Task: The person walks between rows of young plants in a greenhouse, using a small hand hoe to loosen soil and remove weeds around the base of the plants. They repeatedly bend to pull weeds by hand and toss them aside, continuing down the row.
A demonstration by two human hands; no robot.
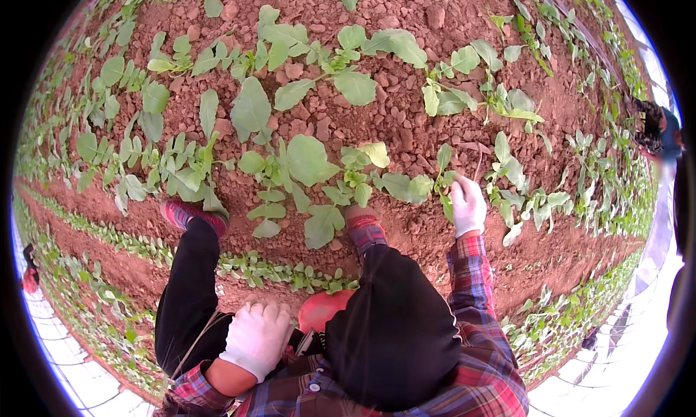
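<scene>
My right hand (468, 205), in a white glove, reaches down to a small leafy plant (441, 180) in the reddish soil. Its thumb and fingertips are pinched together at a leaf. Beside the fingers, a thin curved reddish piece (479, 155) stands against the soil; I cannot tell whether it is a small tool or whether the hand touches it. My left hand (258, 335), gloved too, rests over my lap with its knuckles up. Its fingers curl under, so anything beneath them is hidden. Close by its wrist runs a thin pale stalk or cord (197, 341).
Broad-leaved plants (310, 158) grow in rows across cloddy soil (397, 123). My shoes (365, 226) stand among them. Below me shows a red rounded object (321, 310), partly hidden by my leg. A low seedling row (272, 270) passes behind my feet. Another person (660, 126) is at far right.
</scene>
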